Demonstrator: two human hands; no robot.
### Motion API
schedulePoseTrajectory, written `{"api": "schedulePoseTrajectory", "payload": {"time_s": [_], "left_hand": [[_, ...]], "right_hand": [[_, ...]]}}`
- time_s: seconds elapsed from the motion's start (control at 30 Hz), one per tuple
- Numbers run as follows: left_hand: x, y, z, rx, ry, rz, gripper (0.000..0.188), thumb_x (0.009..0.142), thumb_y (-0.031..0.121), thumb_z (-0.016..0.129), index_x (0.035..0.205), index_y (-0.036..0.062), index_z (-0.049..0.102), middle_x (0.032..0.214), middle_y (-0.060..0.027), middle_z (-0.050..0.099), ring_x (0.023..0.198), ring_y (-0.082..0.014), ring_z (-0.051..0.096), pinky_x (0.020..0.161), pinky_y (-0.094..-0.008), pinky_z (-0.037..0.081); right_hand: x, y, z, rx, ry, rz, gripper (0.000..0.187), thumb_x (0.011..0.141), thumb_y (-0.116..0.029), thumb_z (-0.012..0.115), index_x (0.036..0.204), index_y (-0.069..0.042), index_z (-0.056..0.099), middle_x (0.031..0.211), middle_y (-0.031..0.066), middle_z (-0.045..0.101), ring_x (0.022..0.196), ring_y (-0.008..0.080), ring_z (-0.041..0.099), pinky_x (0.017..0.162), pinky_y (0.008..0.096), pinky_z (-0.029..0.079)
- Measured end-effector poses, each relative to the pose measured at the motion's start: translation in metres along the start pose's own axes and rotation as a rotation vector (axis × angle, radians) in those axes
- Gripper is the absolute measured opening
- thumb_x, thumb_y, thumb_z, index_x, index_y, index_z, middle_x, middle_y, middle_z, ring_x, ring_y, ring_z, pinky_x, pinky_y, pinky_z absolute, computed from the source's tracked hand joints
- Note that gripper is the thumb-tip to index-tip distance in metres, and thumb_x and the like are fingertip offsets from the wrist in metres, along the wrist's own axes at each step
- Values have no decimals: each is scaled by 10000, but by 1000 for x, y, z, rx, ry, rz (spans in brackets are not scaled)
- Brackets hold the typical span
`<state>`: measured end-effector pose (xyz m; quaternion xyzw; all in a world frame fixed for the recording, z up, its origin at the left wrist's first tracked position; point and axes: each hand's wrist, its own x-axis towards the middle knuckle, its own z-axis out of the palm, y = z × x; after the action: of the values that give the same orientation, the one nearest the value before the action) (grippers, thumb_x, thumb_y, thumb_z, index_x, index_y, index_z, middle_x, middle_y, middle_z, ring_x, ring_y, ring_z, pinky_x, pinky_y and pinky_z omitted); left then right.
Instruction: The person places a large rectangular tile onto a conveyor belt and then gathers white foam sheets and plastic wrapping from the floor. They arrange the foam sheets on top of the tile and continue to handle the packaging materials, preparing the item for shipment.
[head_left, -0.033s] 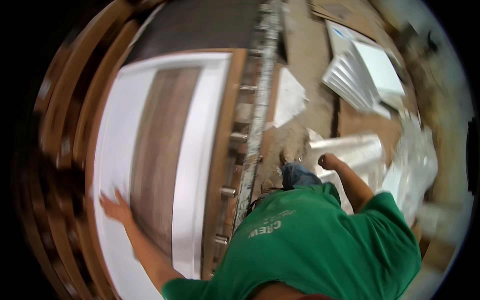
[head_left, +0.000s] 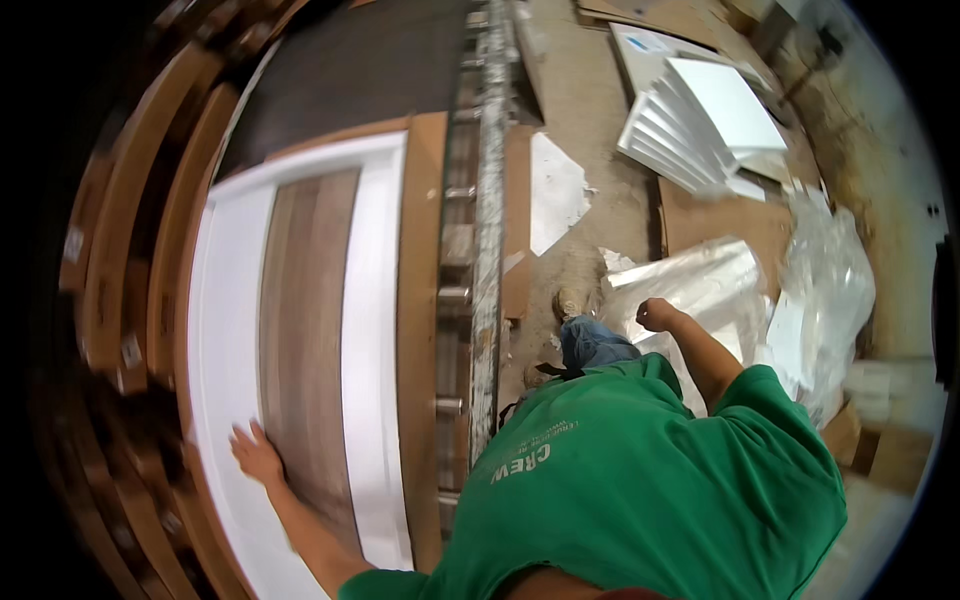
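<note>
A long white-framed panel [head_left: 232,350] with a brown wood-grain centre [head_left: 305,330] lies flat in front of me on the left. Brown cardboard [head_left: 420,300] borders its right and far edges. My left hand [head_left: 258,457] rests on the near part of the white frame, fingers spread, beside the wood-grain strip. It grips nothing. On the other side, my right hand [head_left: 655,315] is curled closed at the end of a bent arm, above crumpled clear plastic sheeting [head_left: 690,285]. Whatever its fingers may hold is hidden.
The panel lies beside a roller conveyor's worn rail [head_left: 488,250]; a dark surface [head_left: 350,70] continues beyond. Stacked long cartons [head_left: 125,220] line the left. White foam pieces [head_left: 725,110], flattened cardboard [head_left: 715,222] and a plastic bag [head_left: 835,290] litter the floor at right.
The panel and conveyor have shifted left in view, with the panel's far edge lower. My left hand appears slightly lower and further right on the panel. My right hand remains curled.
</note>
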<state>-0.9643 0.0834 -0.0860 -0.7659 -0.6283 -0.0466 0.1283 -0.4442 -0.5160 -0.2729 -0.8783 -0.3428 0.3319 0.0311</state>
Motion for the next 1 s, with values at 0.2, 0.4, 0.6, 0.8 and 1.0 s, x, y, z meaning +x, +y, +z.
{"api": "schedulePoseTrajectory", "payload": {"time_s": [0.2,0.4,0.6,0.8,1.0], "left_hand": [[65,42,-57,-107,-607,-49,733,819,595,338,1233,-6,406,1249,-253,392,1189,-364,339,996,-390,255],[126,218,-118,-598,-215,148,517,869,394,459,1100,-66,507,1110,-174,535,1019,-248,502,888,-301,367],[84,526,-211,-808,97,645,325,848,236,543,1077,5,547,1139,-131,532,1079,-222,471,930,-331,331],[-4,734,-241,-562,65,1236,257,774,143,606,1010,41,590,1166,-115,521,1142,-248,439,1022,-419,183],[22,879,-202,-761,-160,1080,220,763,147,619,945,24,618,1079,-131,573,1083,-252,493,1010,-416,219]], "right_hand": [[-19,94,11,-11,-138,193,238,699,-212,483,670,-40,646,674,140,625,624,267,611,630,342,491],[21,180,2,205,-215,433,301,701,-194,416,518,-41,600,522,107,587,471,203,589,537,308,494],[89,258,-40,481,154,410,225,684,-240,534,708,-45,643,771,165,622,768,310,594,722,385,470],[164,330,-93,458,161,508,226,689,-241,539,741,-48,644,801,168,618,786,321,588,724,390,467],[237,367,-180,523,64,597,257,683,-237,552,837,-53,644,846,154,625,828,303,593,748,361,467]]}}
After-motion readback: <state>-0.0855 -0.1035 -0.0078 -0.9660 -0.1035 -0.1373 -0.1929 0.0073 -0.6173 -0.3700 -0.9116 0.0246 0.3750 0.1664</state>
